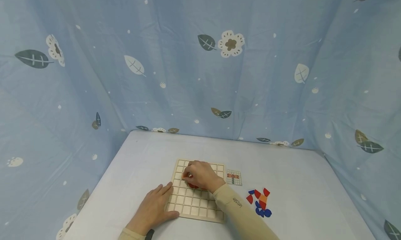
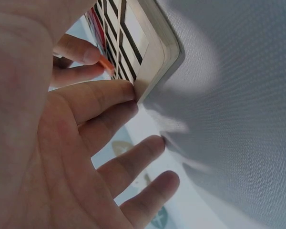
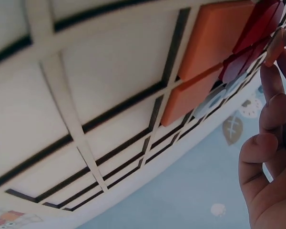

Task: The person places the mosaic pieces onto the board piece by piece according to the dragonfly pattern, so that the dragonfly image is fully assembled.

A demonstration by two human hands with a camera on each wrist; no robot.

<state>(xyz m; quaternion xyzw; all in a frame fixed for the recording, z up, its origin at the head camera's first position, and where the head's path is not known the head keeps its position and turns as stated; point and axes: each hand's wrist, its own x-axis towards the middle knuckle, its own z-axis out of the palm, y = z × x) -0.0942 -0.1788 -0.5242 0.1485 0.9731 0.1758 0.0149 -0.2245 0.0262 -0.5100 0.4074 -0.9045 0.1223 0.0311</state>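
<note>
Head view: a wooden grid board (image 1: 197, 194) is seen lying flat on a pale table (image 1: 297, 184), near the middle. The left hand (image 1: 155, 208) is laid flat at the board's near-left corner, fingers straight and spread, nothing gripped; in the left wrist view the fingertips (image 2: 126, 90) are pressed against the board's edge (image 2: 157, 62). The right hand (image 1: 200, 175) is placed over the far middle of the board, fingers curled down onto a small orange piece (image 1: 190, 176). Red pieces (image 1: 194, 186) are partly hidden beneath that hand. In the right wrist view an orange square (image 3: 217, 33) and a second orange piece (image 3: 188, 95) are seated in neighbouring cells, dark red pieces (image 3: 255, 38) just beside them, and the right fingers (image 3: 271, 95) are bent close to those. Whether the orange piece is pinched or only pressed cannot be told. A small pattern card (image 1: 234, 177) is lying just right of the board. A loose heap of red, orange and blue pieces (image 1: 260, 201) is lying further right, apart from the board. A blue leaf-print cloth (image 1: 200, 66) is hung behind and at both sides.
</note>
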